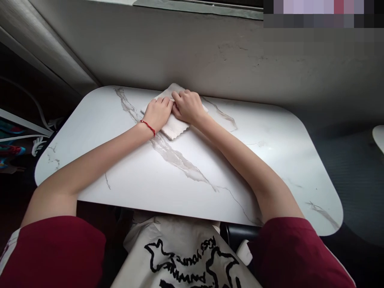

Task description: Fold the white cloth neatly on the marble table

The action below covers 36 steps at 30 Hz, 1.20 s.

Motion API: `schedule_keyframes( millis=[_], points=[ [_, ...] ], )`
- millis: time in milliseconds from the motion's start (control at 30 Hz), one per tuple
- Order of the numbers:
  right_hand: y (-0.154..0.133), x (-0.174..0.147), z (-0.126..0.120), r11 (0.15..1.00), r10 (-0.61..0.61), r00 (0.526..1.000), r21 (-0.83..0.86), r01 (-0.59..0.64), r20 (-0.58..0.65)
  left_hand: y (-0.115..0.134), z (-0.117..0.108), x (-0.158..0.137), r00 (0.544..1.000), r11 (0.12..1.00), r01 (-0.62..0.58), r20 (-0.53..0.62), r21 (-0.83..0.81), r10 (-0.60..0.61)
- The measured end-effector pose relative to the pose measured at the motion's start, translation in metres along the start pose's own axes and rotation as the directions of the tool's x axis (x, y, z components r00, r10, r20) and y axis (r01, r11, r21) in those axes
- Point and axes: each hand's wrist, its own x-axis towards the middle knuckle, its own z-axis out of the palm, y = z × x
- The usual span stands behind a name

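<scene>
A whitish cloth with a scalloped edge lies on the white marble-patterned table, near its far edge. My left hand, with a red cord bracelet at the wrist, rests on the cloth with its fingers curled over it. Right beside it, my right hand is closed on the same cloth, knuckles up. The two hands meet at the thumbs. The fingertips are partly hidden, and cloth shows in front of and behind the hands.
A pale wall rises directly behind the table. To the left are a curtain and a white metal frame with cables. Below the near edge, a light printed fabric covers the lap, beside a black cylindrical part.
</scene>
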Motion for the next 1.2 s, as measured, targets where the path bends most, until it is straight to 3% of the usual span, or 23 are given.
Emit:
schedule_keyframes(
  millis=[133, 300, 367, 433, 533, 600, 733, 900, 1000, 1200],
  points=[
    [-0.039, -0.016, -0.022, 0.995, -0.095, 0.990, 0.032, 0.092, 0.102, -0.001, -0.011, -0.053, 1.000, 1.000, -0.028, -0.004, -0.006, 0.028],
    [-0.113, -0.059, -0.054, 0.949, -0.315, 0.927, 0.077, 0.306, 0.205, -0.001, -0.029, -0.154, 0.999, 0.997, -0.038, -0.030, 0.067, 0.040],
    [-0.140, -0.081, -0.061, 0.918, -0.393, 0.908, 0.015, 0.395, 0.147, 0.000, -0.036, -0.195, 0.999, 0.996, -0.027, -0.043, 0.080, 0.030],
    [-0.159, -0.098, -0.065, 0.869, -0.490, 0.872, -0.066, 0.490, 0.011, -0.001, -0.040, -0.227, 0.998, 0.996, 0.022, -0.064, 0.092, -0.016],
    [-0.177, -0.108, -0.063, 0.756, -0.655, 0.741, -0.117, 0.645, -0.145, -0.008, -0.043, -0.251, 0.994, 0.987, 0.102, -0.041, 0.121, -0.097],
    [-0.185, -0.100, -0.055, 0.718, -0.695, 0.702, -0.088, 0.691, -0.159, -0.014, -0.044, -0.253, 0.986, 0.974, 0.158, 0.033, 0.161, -0.166],
    [-0.198, -0.068, -0.029, 0.744, -0.652, 0.744, 0.065, 0.665, -0.143, -0.029, -0.050, -0.239, 0.934, 0.933, 0.251, 0.189, 0.258, -0.303],
    [-0.194, -0.021, -0.007, 0.761, -0.608, 0.790, 0.226, 0.608, -0.081, -0.052, -0.048, -0.200, 0.880, 0.911, 0.279, 0.300, 0.304, -0.369],
    [-0.186, 0.005, 0.001, 0.812, -0.543, 0.840, 0.254, 0.526, -0.004, -0.070, -0.035, -0.166, 0.866, 0.899, 0.330, 0.287, 0.289, -0.410],
    [-0.167, 0.052, 0.031, 0.911, -0.321, 0.947, 0.268, 0.313, -0.015, -0.108, -0.003, -0.105, 0.913, 0.931, 0.358, 0.185, 0.072, -0.365]
  ],
)
